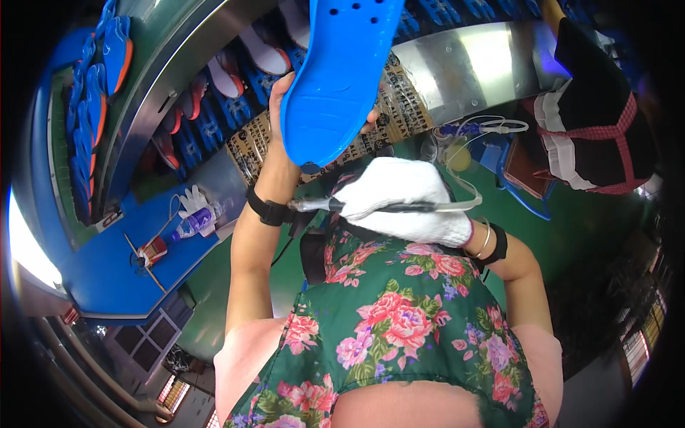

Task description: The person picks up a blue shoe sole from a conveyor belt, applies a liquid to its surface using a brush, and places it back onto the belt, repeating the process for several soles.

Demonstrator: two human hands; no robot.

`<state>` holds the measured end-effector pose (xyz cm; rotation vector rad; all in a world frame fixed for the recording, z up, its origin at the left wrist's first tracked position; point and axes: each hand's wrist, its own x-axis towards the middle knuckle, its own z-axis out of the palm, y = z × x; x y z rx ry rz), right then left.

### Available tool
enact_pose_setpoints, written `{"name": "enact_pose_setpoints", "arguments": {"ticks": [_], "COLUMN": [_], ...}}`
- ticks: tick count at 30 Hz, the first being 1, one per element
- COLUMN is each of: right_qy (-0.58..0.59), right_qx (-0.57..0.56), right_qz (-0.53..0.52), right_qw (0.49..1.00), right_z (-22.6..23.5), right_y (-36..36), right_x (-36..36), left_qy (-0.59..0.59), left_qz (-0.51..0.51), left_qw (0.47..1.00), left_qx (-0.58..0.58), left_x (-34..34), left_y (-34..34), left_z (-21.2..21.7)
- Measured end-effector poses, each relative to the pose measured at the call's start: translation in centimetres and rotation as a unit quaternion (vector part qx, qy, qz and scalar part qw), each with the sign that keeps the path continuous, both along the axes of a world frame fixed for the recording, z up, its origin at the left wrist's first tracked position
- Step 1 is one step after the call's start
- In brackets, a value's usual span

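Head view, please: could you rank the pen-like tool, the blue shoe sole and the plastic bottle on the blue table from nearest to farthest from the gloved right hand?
1. Pen-like tool: gripped in the gloved right hand itself, tip pointing left.
2. Blue shoe sole: just above, held up by the bare left hand.
3. Plastic bottle: far left, lying on the blue table beside a white glove.

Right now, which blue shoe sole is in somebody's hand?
The big blue sole held up by the bare left hand. The other blue soles sit untouched on the curved rack.
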<state>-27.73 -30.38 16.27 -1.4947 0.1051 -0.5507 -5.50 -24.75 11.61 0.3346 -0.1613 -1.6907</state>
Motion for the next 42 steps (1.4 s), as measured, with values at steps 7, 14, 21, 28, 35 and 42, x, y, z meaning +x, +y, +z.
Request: {"name": "enact_pose_setpoints", "arguments": {"ticks": [7, 14, 21, 28, 35, 42], "right_qy": [0.030, -0.046, -0.059, -0.041, 0.056, 0.137], "right_qx": [-0.049, -0.429, -0.201, 0.234, 0.260, 0.243], "right_qz": [-0.101, -0.243, 0.022, -0.069, -0.093, -0.101], "right_qw": [0.993, 0.869, 0.978, 0.969, 0.959, 0.955], "right_z": [-0.5, 1.4, 2.8, 4.1, 1.2, -3.0], "right_y": [-6.8, -12.6, -2.3, -5.4, -3.1, -2.1], "right_x": [0.7, 2.7, 1.6, 0.6, 2.7, 3.1], "left_qy": [0.060, 0.094, 0.127, -0.042, 0.043, 0.192], "left_qz": [0.089, -0.013, 0.033, 0.144, 0.229, 0.375], "left_qw": [0.976, 0.992, 0.988, 0.986, 0.957, 0.903], "left_qx": [0.187, 0.080, 0.081, -0.074, -0.174, -0.080], "left_x": [-1.1, -3.1, -0.5, 2.5, 15.6, 22.6], "left_y": [1.6, 3.4, 5.7, 6.4, 2.1, -0.4], "left_z": [-0.4, -1.9, -0.7, 7.1, 12.6, 12.7]}}
